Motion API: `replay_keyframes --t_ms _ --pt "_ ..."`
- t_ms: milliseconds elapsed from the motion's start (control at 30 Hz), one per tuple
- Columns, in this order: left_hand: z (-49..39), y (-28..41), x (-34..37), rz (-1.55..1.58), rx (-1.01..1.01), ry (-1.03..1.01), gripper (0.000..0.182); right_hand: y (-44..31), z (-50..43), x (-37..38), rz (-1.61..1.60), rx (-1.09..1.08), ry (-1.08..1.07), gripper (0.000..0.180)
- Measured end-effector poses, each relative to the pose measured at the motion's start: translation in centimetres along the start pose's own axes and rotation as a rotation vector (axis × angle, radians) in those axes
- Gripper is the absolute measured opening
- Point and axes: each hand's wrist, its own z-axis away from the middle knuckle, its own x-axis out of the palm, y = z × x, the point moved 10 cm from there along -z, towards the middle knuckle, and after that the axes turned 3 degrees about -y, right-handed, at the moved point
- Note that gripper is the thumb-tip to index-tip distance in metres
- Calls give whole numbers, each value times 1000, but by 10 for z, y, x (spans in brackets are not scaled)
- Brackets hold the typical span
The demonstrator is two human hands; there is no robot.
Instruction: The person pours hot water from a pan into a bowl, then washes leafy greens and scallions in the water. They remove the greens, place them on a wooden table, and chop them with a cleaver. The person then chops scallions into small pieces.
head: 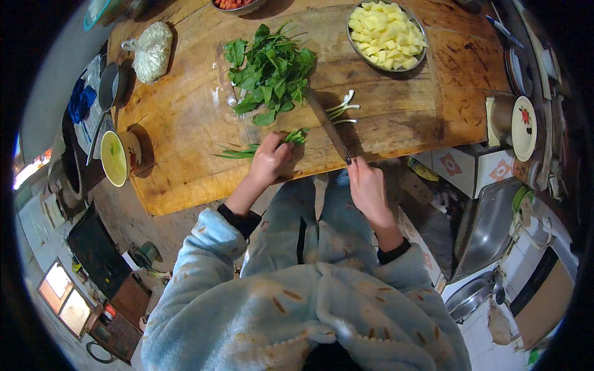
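Observation:
My left hand (272, 155) grips a bunch of green onion tops (236, 152) near the front edge of the wooden table (185, 181). The cut end of the bunch points right. In my right hand (368, 185) is the handle of a knife (328, 126), its blade slanting up and left across the board surface. Just right of the blade lie several white scallion ends (345, 109); part of them is hidden behind it. A heap of leafy greens (274, 69) rests beyond my left hand, its right side touching or near the knife tip.
A metal bowl of cut potatoes (386, 37) stands at the back right, a bowl of red pieces (234, 3) at the back. On the left are a tied plastic bag (152, 53), a ladle (109, 86) and a yellow-lined enamel cup (114, 157). A lidded enamel container (523, 127) is at right.

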Motion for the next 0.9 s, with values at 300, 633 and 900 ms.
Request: replay_keyframes --t_ms 300,633,900 --pt "-57 38 -4 97 56 115 26 46 39 -55 -73 128 172 18" --pt "-100 42 43 -22 14 79 34 72 34 -68 36 122 214 25" --pt "-87 41 42 -76 -6 17 43 56 -3 -73 235 49 136 24"
